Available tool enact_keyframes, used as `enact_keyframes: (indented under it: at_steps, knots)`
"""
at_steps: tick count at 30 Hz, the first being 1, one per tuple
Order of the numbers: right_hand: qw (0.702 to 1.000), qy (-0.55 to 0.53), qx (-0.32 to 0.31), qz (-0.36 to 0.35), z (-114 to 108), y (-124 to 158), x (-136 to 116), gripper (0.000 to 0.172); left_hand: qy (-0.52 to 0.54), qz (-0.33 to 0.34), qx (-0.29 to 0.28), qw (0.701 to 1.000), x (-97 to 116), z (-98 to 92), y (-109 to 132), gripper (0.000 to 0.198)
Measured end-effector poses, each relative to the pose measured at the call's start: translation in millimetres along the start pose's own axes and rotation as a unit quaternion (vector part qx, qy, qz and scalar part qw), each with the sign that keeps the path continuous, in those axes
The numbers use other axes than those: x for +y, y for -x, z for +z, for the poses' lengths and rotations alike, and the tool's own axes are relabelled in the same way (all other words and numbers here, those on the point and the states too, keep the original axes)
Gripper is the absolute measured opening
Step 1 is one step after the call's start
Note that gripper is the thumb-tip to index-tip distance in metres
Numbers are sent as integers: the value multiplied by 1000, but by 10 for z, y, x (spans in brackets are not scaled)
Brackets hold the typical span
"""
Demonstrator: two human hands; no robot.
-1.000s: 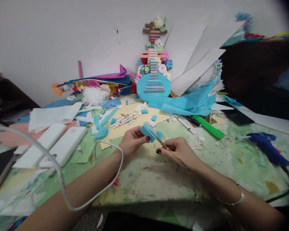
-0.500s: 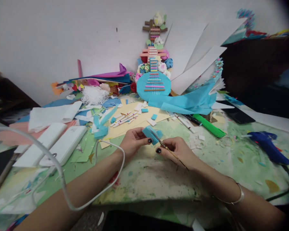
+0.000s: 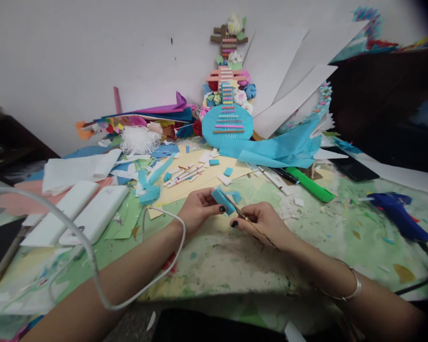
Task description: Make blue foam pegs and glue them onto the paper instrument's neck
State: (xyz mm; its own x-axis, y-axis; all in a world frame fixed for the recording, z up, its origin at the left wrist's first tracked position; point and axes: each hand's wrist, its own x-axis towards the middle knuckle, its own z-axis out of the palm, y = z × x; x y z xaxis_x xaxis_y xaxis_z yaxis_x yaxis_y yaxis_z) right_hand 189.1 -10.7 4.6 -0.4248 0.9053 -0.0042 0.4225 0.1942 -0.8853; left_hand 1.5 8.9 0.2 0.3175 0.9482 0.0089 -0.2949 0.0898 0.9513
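Note:
Between thumb and fingers, my left hand (image 3: 203, 207) pinches a small piece of blue paper (image 3: 223, 200). My right hand (image 3: 262, 221) holds a pair of slim gold-toned scissors (image 3: 251, 222), whose blades lie along the right side of that paper. Just beyond the blades is another blue scrap (image 3: 235, 195); I cannot tell if it still joins the held piece. Both hands are over the front middle of the paint-stained table (image 3: 231, 266).
Several white-and-red sticks (image 3: 185, 175) lie behind my hands. A blue paper lute (image 3: 227, 126) leans on the wall. To the right are a green marker (image 3: 308, 184) and a blue glue gun (image 3: 399, 213). A white cable (image 3: 92, 259) loops over my left forearm.
The scissor blades have closed further along the paper, and the scrap on their far side now sits more apart from the held piece. The hands stay in nearly the same place.

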Motion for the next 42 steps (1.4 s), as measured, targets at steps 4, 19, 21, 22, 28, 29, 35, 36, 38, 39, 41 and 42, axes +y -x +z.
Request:
enact_keyframes:
  at_steps: [4, 19, 21, 22, 28, 29, 35, 36, 38, 39, 41, 42]
  knots:
    - [1000, 4, 3, 4, -1, 10, -7, 54, -2, 1, 2, 1000, 8, 5, 0, 27]
    - [982, 172, 71, -36, 30, -13, 32, 52, 31, -17, 68, 997, 5, 53, 22, 31]
    - [979, 190, 71, -35, 34, -5, 34, 52, 28, -21, 73, 997, 14, 48, 22, 29]
    - [977, 198, 71, -35, 37, -3, 35, 51, 27, -22, 75, 997, 19, 48, 24, 28]
    - [971, 225, 73, -26, 54, -6, 27, 50, 38, -35, 57, 997, 57, 77, 44, 30]
    - [971, 226, 74, -22, 56, -7, 23, 51, 41, -38, 55, 997, 64, 81, 48, 30]
    - [969, 227, 90, -28, 60, 0, -3, 51, 54, -50, 43, 996, 86, 80, 63, 33]
    - [970, 225, 91, -29, 62, 3, -7, 51, 57, -52, 39, 996, 86, 80, 64, 34]
    - [971, 219, 90, -31, 67, 9, -15, 51, 61, -53, 30, 996, 84, 81, 64, 35]
    - [972, 215, 89, -33, 70, 11, -18, 50, 62, -52, 26, 996, 84, 82, 62, 35]
    - [973, 210, 89, -38, 73, 13, -22, 49, 63, -53, 19, 996, 85, 83, 58, 36]
    - [973, 208, 90, -39, 73, 12, -22, 49, 61, -54, 15, 997, 85, 83, 56, 36]
